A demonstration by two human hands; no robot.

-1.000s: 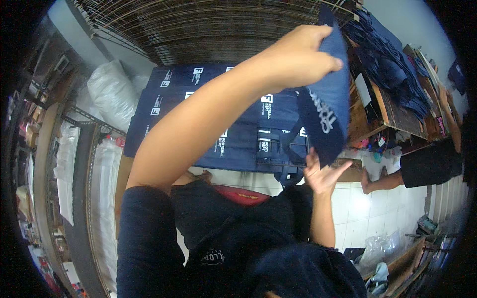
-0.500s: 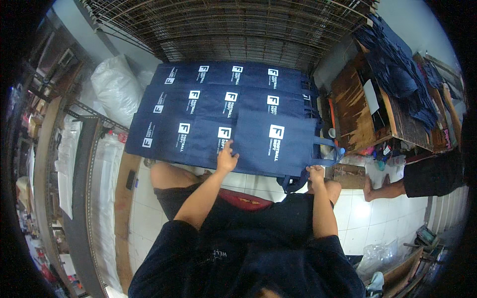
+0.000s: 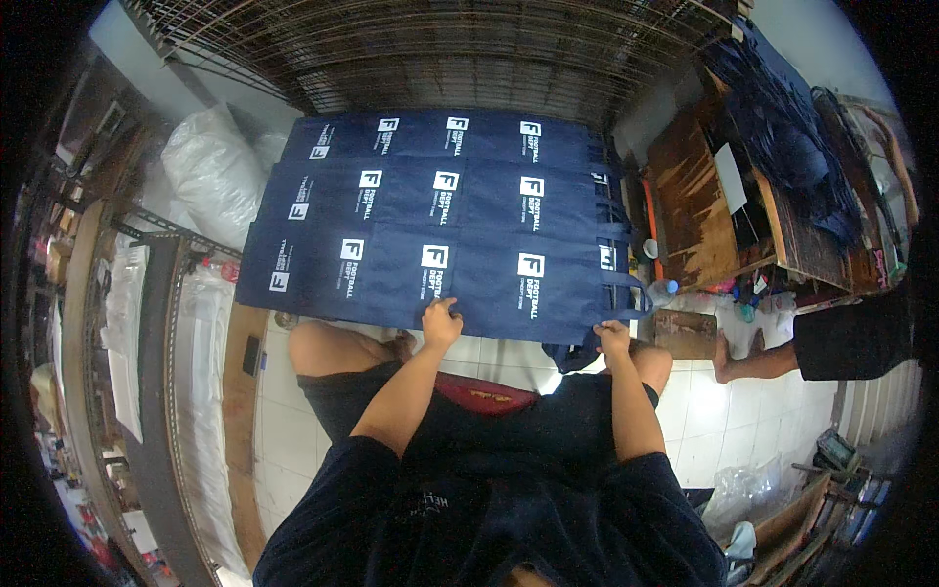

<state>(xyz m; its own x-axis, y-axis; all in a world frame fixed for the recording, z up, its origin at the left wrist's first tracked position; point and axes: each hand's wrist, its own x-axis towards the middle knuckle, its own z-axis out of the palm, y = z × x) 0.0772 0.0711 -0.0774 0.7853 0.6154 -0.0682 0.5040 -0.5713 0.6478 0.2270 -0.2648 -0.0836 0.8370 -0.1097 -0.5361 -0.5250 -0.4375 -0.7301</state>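
Note:
Navy fabric tote bags with white prints lie overlapped in rows on a low surface before me. The near right tote bag (image 3: 489,293) lies flat, its handle (image 3: 626,298) reaching out to the right. My left hand (image 3: 442,325) is closed at this bag's near left corner, thumb and fingers curled on the cloth. At its near right corner, my right hand (image 3: 613,338) pinches the edge. Beneath that hand, a dark strap (image 3: 567,357) hangs below the bags. Other handles stick out along the right side of the rows.
A wire rack (image 3: 440,59) rises behind the bags. To the left stand a plastic sack (image 3: 215,171) and long shelving (image 3: 161,391). At right are a worn wooden cabinet (image 3: 694,196) with dark cloth (image 3: 797,147) on top, a bottle (image 3: 662,292), and another person's leg (image 3: 758,364).
My left hand has gone from spread fingers on the print to a closed grip at the bag's near edge. The near right bag and my right hand have shifted slightly left.

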